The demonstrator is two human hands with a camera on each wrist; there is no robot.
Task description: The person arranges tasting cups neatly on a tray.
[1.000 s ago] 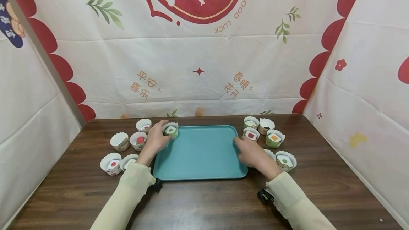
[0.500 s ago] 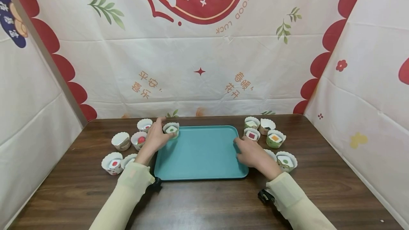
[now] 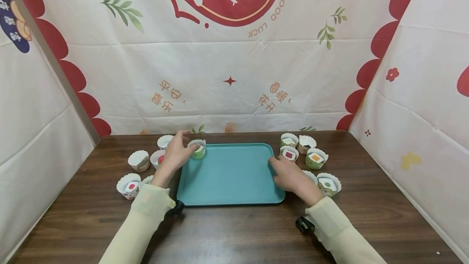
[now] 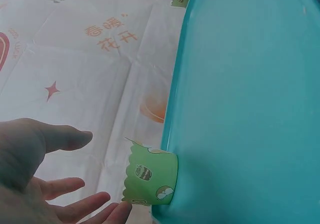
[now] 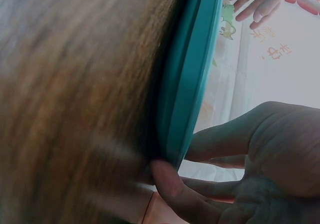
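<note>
My left hand [image 3: 176, 153] is beside a green paper baking cup [image 3: 199, 153] with scalloped rim, which stands in the back left corner of a teal tray [image 3: 231, 174]. In the left wrist view the thumb and fingers are spread apart, with a fingertip [image 4: 122, 211] right at the rim of the cup [image 4: 150, 176]. My right hand [image 3: 289, 176] grips the tray's right edge; in the right wrist view, one digit lies at the outer side of the tray [image 5: 187, 84] and the others are on the opposite side.
Several paper cups [image 3: 139, 161] with small fillings stand left of the tray, partly behind my left arm. More cups [image 3: 316, 158] are grouped right of it, some beside my right hand. A printed cloth [image 3: 227, 105] rises behind the brown table [image 3: 234, 235].
My left hand has let go of the green cup and drawn slightly back to the left, its fingers opening. The cup stays on the tray; the right hand has hardly moved.
</note>
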